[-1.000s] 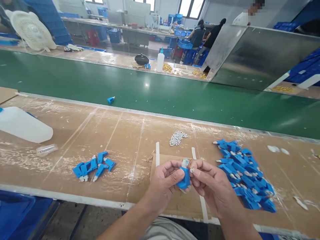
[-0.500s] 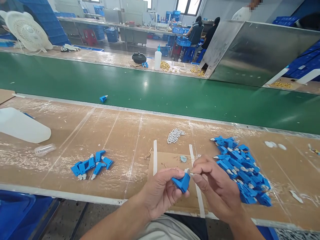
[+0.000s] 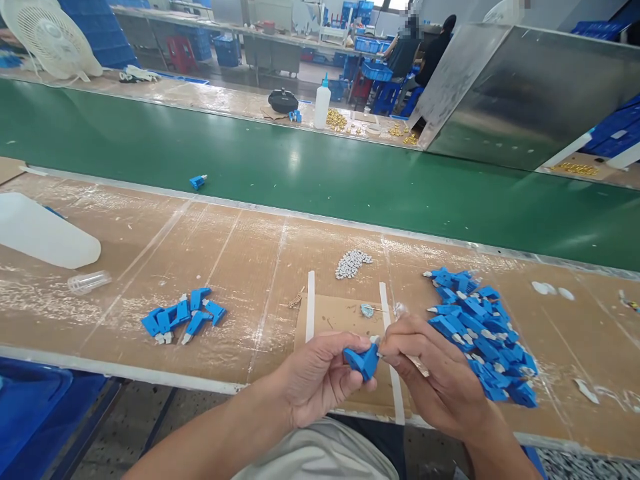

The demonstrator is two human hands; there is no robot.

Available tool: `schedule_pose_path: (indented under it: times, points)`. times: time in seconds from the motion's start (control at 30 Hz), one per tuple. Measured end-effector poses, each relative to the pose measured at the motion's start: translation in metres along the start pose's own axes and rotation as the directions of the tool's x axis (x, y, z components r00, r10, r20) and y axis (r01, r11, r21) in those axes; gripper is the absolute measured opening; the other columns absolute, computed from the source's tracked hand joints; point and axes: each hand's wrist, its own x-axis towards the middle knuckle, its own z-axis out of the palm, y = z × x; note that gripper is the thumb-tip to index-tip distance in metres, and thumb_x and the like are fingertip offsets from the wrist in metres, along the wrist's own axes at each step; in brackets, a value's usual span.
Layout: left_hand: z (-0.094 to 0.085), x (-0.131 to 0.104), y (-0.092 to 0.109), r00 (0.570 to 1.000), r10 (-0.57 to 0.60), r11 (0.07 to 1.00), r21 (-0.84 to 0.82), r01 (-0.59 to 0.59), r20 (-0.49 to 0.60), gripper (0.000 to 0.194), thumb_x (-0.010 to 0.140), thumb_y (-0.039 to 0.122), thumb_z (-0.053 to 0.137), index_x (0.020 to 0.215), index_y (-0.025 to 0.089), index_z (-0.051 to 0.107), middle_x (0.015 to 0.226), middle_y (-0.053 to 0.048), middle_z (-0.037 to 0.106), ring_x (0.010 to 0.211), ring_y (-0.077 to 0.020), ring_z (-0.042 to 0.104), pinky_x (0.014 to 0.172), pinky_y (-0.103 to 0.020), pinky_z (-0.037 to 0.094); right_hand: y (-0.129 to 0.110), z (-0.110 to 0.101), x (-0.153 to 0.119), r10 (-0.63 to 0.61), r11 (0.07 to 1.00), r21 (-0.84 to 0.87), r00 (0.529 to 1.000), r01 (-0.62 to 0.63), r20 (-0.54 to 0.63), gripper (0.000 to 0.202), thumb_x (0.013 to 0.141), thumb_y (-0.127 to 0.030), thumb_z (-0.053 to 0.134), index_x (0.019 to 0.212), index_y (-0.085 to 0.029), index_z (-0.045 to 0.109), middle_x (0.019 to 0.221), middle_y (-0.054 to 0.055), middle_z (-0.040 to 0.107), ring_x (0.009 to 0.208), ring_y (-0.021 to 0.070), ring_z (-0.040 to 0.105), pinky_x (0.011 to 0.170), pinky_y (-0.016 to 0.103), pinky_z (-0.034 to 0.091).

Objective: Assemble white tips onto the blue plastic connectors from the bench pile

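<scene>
Between thumb and fingers my left hand (image 3: 325,377) grips a blue plastic part (image 3: 364,361) with a pale grey tip, held over a piece of cardboard (image 3: 345,317). My right hand (image 3: 430,373) is pinched right at that tip; a small pale piece seems to be between its fingertips, too small to name. A pile of similar blue parts (image 3: 475,313) lies to the right of my right hand. A smaller group of them (image 3: 183,317) lies off to the left. Small grey-white pieces (image 3: 353,264) form a heap beyond the cardboard.
A green conveyor belt (image 3: 240,163) runs across behind the table, with one blue part (image 3: 198,181) on it. At left lie a white plastic bottle (image 3: 47,233) and a clear tube (image 3: 89,283). Beyond the belt stand a fan (image 3: 53,40), a squeeze bottle (image 3: 323,103) and a metal panel (image 3: 530,93).
The camera view has shifted slightly. My right fingertips have come closer to the blue part's tip and now meet it; my left hand keeps its grip.
</scene>
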Motion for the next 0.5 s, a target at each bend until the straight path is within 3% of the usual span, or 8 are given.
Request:
schedule_pose_path:
  times: [0.33,0.5]
  points:
    - [-0.0077,0.0051,-0.0007,0.999,-0.014,1.0,0.025,0.013,0.029,0.008,0.079,0.014,0.069,0.077,0.006,0.067,0.065,-0.004,0.065,0.05,-0.0105,0.068,0.045,-0.01,0.052,0.0053,-0.0027,-0.0065,-0.035,0.995,-0.095,0.997,0.042,0.076,0.031,0.089,0.005,0.053,0.112,-0.015,0.061,0.095,0.009,0.059,0.083,0.0195,0.054,0.073,0.035,0.046]
    - [-0.0101,0.0078,-0.0005,0.999,-0.033,0.997,0.075,0.032,0.015,0.01,0.079,0.015,0.071,0.074,0.007,0.066,0.062,-0.003,0.064,0.048,-0.0095,0.066,0.046,-0.011,0.051,0.0015,-0.0016,-0.0077,-0.076,0.966,-0.239,0.991,0.101,0.111,0.035,0.086,0.008,0.053,0.113,-0.013,0.062,0.09,0.01,0.061,0.077,0.0193,0.053,0.067,0.033,0.045]
